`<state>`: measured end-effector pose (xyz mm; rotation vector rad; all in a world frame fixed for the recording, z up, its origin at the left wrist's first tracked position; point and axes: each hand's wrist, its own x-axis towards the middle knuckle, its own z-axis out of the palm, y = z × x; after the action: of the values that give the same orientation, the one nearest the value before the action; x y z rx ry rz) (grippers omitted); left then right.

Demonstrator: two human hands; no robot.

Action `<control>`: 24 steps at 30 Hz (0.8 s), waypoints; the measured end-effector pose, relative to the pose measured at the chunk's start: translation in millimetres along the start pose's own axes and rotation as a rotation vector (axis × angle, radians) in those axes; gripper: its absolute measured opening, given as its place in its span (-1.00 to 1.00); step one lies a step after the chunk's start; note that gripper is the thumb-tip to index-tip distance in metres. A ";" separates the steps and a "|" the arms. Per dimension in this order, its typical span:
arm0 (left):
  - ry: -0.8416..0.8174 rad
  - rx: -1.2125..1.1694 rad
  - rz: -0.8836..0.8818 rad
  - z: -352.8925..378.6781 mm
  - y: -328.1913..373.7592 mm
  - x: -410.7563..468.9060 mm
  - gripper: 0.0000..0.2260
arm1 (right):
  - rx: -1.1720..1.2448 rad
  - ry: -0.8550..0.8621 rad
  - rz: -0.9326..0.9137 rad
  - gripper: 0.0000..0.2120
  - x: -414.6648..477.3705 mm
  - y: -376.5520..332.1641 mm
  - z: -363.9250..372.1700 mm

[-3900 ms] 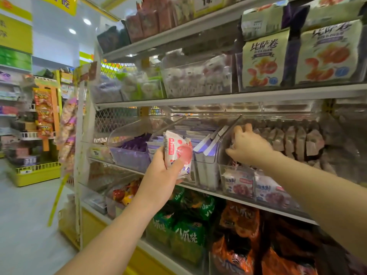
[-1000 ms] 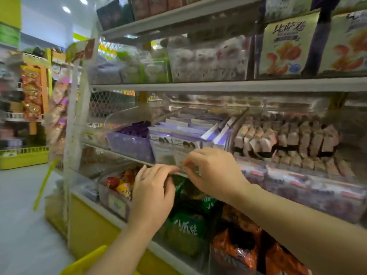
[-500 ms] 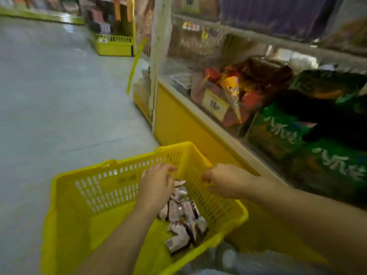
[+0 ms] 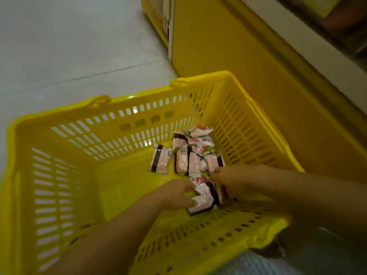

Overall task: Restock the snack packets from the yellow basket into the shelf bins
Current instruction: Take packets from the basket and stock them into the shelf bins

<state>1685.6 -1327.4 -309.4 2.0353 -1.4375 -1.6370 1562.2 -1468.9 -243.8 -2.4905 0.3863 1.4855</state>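
Observation:
The yellow basket stands on the floor below me, its slotted walls filling most of the view. Several pink-and-white snack packets with black bands lie in its right half. Both my hands are down inside the basket. My left hand has its fingers curled around a packet at the near side of the pile. My right hand is closed over neighbouring packets just to the right, touching them. The shelf bins are out of view.
The yellow base of the shelf unit runs along the right, close behind the basket. Pale tiled floor spreads to the left and beyond. A striped cloth shows at the bottom right.
My view has dropped from the shelf bins to the basket on the floor. Both hands left the shelf, went down into the basket and closed on packets.

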 end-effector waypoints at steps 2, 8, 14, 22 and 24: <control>-0.006 -0.035 0.021 8.6 -2.3 7.6 -0.37 | -0.015 -0.019 -0.019 -0.24 10.6 2.8 0.6; -0.026 -0.186 0.075 34.1 3.7 16.6 -0.20 | -0.018 -0.142 -0.001 -0.29 26.3 9.0 0.7; 0.050 -0.181 0.064 37.8 12.6 11.0 -0.51 | 0.068 -0.110 -0.003 -0.49 24.7 7.6 13.8; 0.178 -0.118 0.084 -42.8 7.2 -20.1 -0.62 | 0.214 0.103 -0.019 -0.80 12.1 16.3 3.0; 0.303 -0.188 0.113 -61.5 8.9 -24.7 -0.66 | 0.295 0.231 -0.033 -0.82 8.4 18.5 -13.1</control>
<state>1732.6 -1339.4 -263.4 1.9555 -1.2211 -1.2983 1570.7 -1491.4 -246.0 -2.4178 0.5560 1.0420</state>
